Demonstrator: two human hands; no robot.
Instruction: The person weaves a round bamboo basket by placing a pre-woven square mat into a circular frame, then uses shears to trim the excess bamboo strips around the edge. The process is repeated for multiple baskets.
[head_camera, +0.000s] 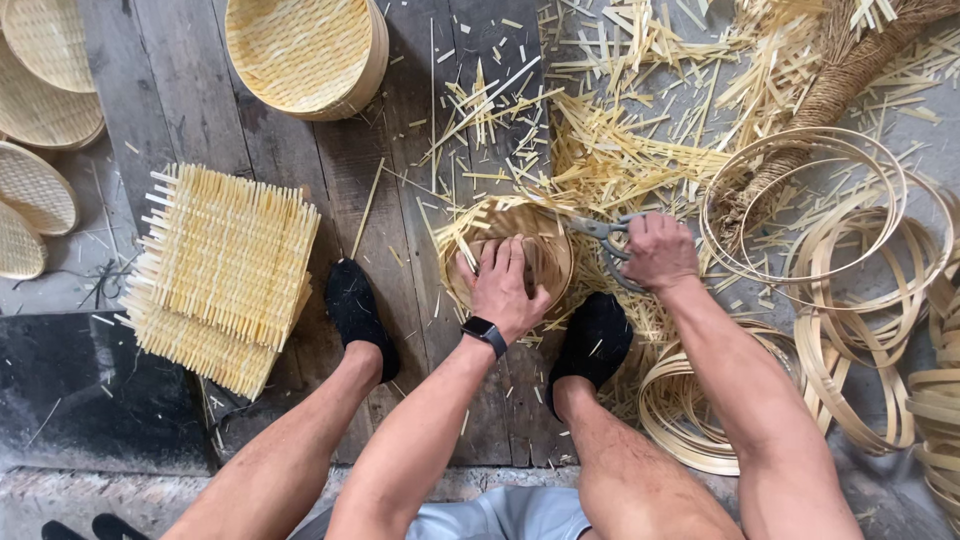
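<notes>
Pressing down inside a round woven bamboo tray (520, 240), the left hand (503, 285) spreads its fingers flat on the weave, apparently to steady it on the plank floor (200, 90) between both feet. Right hand (655, 250) is clenched around scissors (605, 235) at the tray's right rim, among loose strip ends. Square woven mats (225, 260) sit stacked to the left; bamboo hoops (830, 230) lie right.
</notes>
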